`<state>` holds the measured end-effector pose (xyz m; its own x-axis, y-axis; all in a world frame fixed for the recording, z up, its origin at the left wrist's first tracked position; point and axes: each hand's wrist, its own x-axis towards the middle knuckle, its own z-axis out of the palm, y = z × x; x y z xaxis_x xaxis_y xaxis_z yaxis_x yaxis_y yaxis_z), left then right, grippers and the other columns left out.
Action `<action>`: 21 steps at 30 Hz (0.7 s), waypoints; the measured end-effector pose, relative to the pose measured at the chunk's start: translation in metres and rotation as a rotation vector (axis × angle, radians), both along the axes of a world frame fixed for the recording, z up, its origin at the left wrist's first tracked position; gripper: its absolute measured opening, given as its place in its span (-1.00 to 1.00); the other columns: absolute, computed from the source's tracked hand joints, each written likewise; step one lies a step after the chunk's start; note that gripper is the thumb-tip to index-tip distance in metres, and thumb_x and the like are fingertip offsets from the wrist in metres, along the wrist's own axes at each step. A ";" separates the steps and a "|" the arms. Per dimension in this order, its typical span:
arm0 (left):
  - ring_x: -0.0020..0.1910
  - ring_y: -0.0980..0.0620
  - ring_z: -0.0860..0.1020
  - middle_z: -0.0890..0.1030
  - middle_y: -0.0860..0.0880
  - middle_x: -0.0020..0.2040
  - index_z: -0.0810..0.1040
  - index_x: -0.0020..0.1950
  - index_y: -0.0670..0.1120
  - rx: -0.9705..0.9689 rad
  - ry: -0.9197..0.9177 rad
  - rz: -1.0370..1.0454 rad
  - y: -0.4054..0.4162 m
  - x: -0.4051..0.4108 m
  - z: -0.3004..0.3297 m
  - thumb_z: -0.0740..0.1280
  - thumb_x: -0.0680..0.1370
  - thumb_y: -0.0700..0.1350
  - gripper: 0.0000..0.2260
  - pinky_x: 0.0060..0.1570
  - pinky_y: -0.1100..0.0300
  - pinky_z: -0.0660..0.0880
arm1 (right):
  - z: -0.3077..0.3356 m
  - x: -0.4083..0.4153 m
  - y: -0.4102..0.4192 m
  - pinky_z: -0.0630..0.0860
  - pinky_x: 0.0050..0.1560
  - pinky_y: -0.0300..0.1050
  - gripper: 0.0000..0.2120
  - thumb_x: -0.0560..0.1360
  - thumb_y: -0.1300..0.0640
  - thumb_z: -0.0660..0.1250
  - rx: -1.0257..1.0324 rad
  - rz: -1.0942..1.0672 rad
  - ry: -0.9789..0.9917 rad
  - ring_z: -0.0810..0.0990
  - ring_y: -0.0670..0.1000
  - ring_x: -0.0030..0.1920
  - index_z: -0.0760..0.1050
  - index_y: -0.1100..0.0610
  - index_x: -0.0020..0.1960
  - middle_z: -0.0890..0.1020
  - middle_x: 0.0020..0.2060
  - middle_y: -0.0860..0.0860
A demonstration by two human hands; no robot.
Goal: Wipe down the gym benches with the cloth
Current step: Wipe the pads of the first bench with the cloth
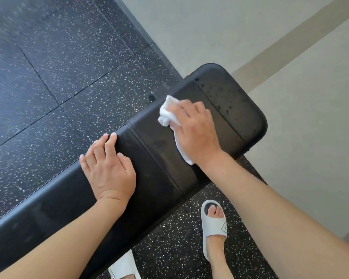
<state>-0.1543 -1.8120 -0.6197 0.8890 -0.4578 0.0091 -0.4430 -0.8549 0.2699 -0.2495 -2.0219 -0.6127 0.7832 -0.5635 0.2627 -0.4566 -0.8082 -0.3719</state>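
A black padded gym bench runs diagonally from lower left to upper right. Its far end pad carries water droplets. My right hand presses a crumpled white cloth onto the bench's middle section, fingers curled over it; part of the cloth trails out under my wrist. My left hand lies flat on the bench's left edge with fingers straight, holding nothing.
Black speckled rubber floor tiles surround the bench. A pale wall rises just beyond the bench's far end. My foot in a white slide sandal stands beside the bench, and a second sandal shows at the bottom edge.
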 end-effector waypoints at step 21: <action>0.63 -0.21 0.22 0.29 -0.08 0.65 0.37 0.62 0.00 0.059 0.083 -0.964 -0.078 0.022 0.022 0.21 0.63 -0.02 -0.48 0.55 -0.35 0.19 | -0.010 -0.055 0.069 0.44 -0.12 0.15 -0.73 0.57 0.14 0.40 0.109 -0.396 -0.112 0.53 0.19 -0.05 0.64 0.07 0.26 0.64 0.12 0.04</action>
